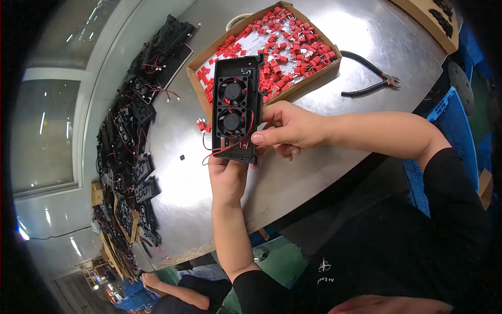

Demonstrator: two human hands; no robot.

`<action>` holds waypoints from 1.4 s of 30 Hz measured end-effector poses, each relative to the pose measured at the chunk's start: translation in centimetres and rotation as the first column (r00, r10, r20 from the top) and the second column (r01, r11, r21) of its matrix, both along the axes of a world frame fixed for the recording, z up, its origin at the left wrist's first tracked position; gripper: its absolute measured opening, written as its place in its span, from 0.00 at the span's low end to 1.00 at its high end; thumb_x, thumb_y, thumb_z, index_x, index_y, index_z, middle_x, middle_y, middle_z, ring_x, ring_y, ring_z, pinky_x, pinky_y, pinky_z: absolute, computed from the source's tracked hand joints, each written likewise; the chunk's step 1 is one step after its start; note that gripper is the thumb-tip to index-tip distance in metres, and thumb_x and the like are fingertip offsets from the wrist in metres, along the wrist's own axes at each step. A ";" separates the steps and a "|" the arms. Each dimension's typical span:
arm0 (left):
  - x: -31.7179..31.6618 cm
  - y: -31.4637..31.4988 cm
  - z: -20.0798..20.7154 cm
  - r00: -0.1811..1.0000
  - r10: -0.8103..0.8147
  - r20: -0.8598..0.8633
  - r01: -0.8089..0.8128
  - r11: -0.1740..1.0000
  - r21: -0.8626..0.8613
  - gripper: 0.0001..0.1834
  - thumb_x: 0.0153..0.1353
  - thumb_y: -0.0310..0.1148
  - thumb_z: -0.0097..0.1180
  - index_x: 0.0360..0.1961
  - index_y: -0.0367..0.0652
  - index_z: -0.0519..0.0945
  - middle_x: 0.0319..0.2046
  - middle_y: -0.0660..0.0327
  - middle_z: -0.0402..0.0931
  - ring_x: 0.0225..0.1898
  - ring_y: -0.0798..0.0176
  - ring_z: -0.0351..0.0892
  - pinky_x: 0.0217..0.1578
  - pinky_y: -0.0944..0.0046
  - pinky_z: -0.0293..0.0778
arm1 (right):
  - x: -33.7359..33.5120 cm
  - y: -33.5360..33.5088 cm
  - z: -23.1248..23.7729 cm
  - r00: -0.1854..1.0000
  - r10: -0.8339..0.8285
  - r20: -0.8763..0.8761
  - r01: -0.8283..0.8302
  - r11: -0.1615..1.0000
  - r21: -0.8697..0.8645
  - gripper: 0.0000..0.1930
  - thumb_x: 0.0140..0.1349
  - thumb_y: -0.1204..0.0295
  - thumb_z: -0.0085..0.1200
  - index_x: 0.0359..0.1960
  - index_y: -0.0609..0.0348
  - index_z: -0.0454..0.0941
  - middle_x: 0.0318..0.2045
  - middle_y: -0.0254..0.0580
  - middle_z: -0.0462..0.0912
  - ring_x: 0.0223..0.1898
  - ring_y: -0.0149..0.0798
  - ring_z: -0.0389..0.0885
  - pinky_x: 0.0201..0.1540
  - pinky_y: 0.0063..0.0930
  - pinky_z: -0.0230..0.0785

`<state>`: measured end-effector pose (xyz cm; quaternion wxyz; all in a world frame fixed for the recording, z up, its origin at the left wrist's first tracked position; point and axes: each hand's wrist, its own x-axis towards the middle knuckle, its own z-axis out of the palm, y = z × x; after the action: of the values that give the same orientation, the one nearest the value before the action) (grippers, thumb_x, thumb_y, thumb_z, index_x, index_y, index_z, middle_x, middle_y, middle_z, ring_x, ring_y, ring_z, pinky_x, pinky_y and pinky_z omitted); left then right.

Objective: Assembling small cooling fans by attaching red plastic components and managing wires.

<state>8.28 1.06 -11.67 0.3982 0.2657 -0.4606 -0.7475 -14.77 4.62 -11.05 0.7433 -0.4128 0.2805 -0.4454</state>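
I see the left hand (228, 180) holding the lower end of a black rectangular two-fan plastic housing (236, 108). The fingers of the right hand (293, 125) also pinch it, at its right edge. It is above the shiny grey metal desk (180, 193), partly hiding a brown cardboard box (314, 78) of red plastic parts (300, 51).

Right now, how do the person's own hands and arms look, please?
The left hand and right hand wear no gloves, and no watch shows on either wrist. The forearms are uncovered below the short black sleeves of a shirt with a small white emblem.
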 end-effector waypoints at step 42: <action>-0.2 -0.3 0.8 0.959 -0.093 -0.269 0.149 0.969 0.197 0.36 0.62 0.32 0.68 0.71 0.40 0.68 0.61 0.54 0.79 0.55 0.55 0.84 0.51 0.54 0.82 | 0.4 -0.1 -0.1 0.993 -0.074 -0.095 0.075 0.997 0.017 0.14 0.71 0.68 0.63 0.54 0.59 0.80 0.30 0.36 0.86 0.19 0.24 0.77 0.23 0.22 0.73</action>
<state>8.06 0.79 -10.89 0.3768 0.1791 -0.3367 -0.8442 -14.34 4.57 -11.14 0.7164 -0.4148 0.3352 -0.4499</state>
